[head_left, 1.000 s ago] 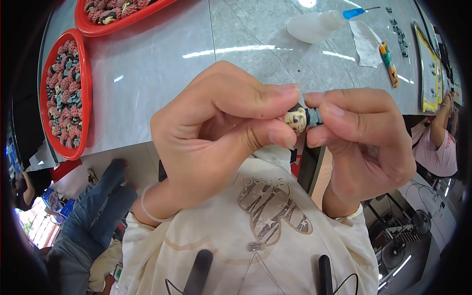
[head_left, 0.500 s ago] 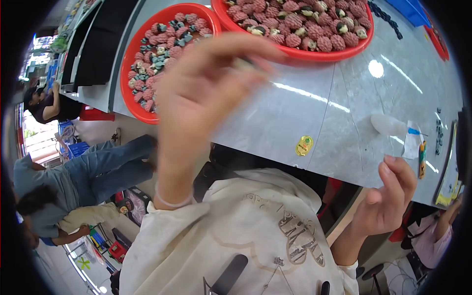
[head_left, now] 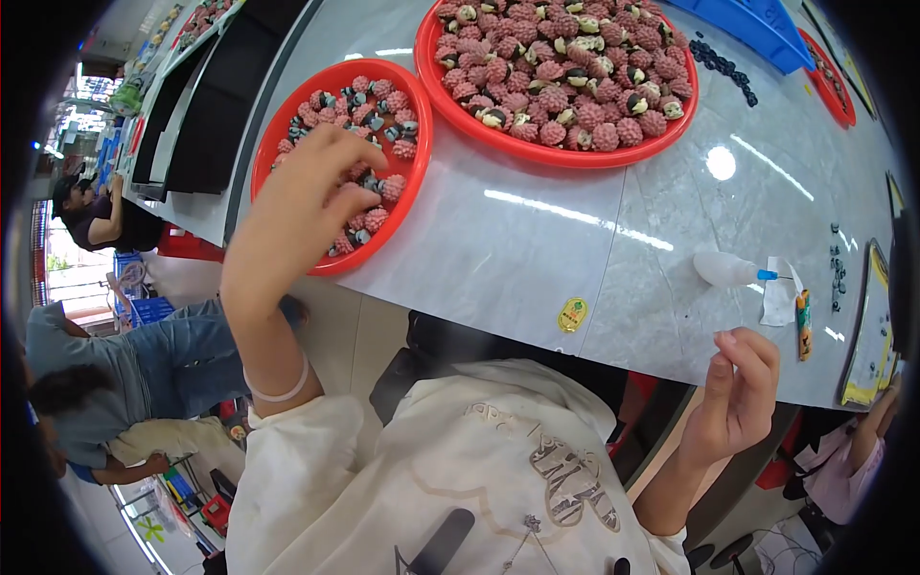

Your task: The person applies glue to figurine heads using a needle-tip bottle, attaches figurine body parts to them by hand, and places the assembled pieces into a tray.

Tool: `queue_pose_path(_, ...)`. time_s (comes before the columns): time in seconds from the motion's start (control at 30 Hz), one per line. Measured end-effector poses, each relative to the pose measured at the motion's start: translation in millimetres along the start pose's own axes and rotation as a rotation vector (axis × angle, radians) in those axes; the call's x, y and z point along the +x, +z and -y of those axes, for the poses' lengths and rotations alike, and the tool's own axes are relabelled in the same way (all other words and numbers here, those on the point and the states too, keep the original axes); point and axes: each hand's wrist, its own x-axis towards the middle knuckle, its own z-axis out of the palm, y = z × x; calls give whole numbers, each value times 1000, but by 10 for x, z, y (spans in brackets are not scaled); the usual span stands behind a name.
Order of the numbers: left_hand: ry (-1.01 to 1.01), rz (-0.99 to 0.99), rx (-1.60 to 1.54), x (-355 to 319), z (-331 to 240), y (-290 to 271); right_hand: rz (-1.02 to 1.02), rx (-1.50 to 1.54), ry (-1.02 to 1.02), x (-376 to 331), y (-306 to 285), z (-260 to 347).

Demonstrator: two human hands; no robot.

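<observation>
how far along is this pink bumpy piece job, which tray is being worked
Done: cannot tell. The smaller red tray is partly filled with pink bumpy pieces. In hand: the left hand rests on them; the right hand hangs empty at the table edge. Left: seemingly the heaped larger tray.

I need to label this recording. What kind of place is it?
Probably a small assembly workshop: red trays of many identical pink pieces on a long worktable, a glue bottle, and other people working nearby.
</observation>
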Motion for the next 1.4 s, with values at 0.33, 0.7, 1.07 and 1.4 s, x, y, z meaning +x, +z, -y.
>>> queue_pose_path(0.33,160,-121,190,285,-275,-41,-15,77,34,-26,-63,-34)
queue_pose_path(0.7,671,101,13,1273,-783,371,78,84,-1,9,-123,-1)
queue_pose_path(1.07,603,-24,-637,531,-642,363,-46,9,181,410,-4,-196)
queue_pose_path(1.4,159,225,-1489,-66,-756,1059,240,510,405,335,27,-183)
